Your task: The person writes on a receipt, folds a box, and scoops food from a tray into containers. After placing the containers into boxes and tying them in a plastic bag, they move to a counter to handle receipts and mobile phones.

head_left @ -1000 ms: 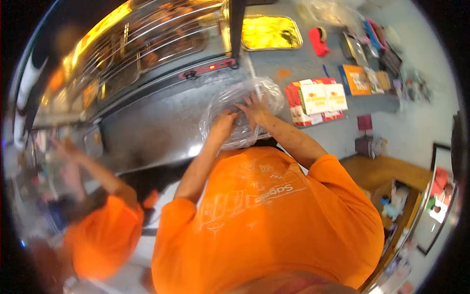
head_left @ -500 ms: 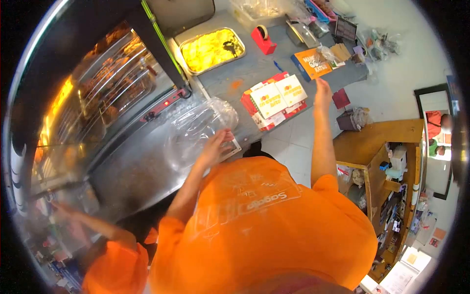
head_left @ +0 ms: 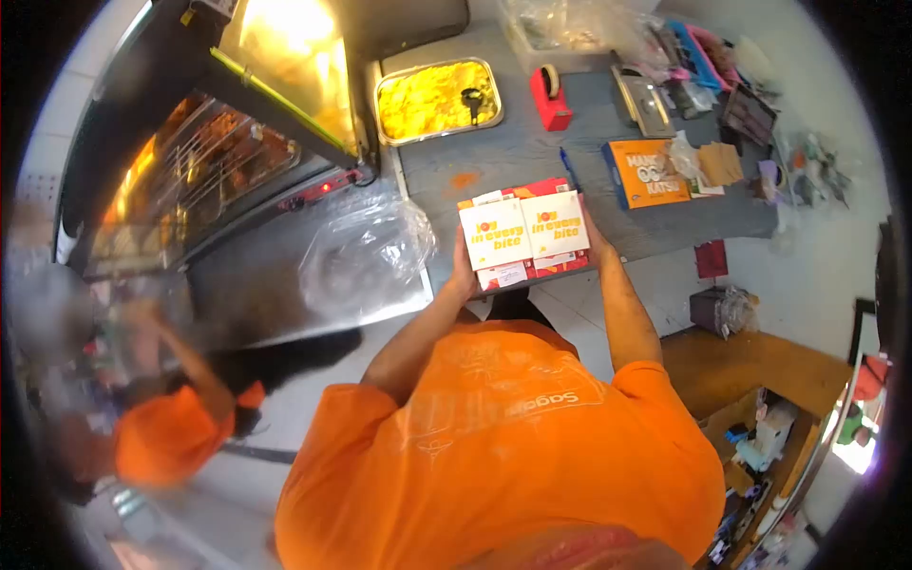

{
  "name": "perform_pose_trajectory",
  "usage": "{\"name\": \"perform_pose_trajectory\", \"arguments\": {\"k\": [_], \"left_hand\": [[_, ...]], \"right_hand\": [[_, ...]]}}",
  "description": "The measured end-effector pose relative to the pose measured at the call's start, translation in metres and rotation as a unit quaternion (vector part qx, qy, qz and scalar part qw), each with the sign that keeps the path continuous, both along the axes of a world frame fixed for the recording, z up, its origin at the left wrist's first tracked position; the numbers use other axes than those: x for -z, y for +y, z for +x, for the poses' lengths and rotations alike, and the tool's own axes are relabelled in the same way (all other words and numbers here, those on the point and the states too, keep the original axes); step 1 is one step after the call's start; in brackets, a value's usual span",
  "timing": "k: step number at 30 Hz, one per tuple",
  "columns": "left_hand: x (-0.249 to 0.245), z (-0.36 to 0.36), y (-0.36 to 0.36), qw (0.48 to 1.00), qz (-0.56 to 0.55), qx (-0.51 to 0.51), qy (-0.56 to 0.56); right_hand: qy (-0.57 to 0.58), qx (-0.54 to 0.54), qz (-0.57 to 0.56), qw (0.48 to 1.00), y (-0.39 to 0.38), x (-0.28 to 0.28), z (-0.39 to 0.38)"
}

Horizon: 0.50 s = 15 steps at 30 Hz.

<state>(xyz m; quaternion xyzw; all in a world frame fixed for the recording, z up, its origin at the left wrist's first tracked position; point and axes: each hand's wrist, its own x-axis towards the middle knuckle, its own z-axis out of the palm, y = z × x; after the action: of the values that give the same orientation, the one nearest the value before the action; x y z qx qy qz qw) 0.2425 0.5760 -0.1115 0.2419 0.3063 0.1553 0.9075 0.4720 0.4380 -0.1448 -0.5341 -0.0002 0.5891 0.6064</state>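
Two white boxes with yellow lettering, a left one (head_left: 494, 234) and a right one (head_left: 556, 225), sit side by side on red and white printed packs (head_left: 503, 275) at the table's near edge. My left hand (head_left: 463, 269) is against the left side of this stack, and my right hand (head_left: 598, 249) is against its right side. Both hands hold the stack between them; their fingertips are partly hidden by it. A blue pen (head_left: 568, 166) lies just beyond the boxes.
A tray of yellow food (head_left: 427, 109) with a black utensil stands behind, near a red tape dispenser (head_left: 550, 100). An orange box (head_left: 649, 174) lies to the right. Crumpled clear plastic (head_left: 366, 252) covers part of the metal counter. A co-worker in orange (head_left: 176, 432) is at left.
Both my hands have come to the sides of the stacked boxes and taken hold of them. The view has shifted, and the co-worker's arm at left has moved.
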Motion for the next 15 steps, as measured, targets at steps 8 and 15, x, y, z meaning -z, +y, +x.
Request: {"name": "perform_pose_trajectory", "arguments": {"k": [8,15], "left_hand": [[-0.002,-0.001,0.003,0.999,-0.012,-0.035,-0.013],[-0.088,-0.057,0.048,0.993,0.107,-0.045,-0.023]], "right_hand": [[-0.018,-0.027,0.029,0.999,0.004,-0.040,-0.018],[-0.026,-0.046,0.027,0.998,0.046,-0.121,-0.057]]}}
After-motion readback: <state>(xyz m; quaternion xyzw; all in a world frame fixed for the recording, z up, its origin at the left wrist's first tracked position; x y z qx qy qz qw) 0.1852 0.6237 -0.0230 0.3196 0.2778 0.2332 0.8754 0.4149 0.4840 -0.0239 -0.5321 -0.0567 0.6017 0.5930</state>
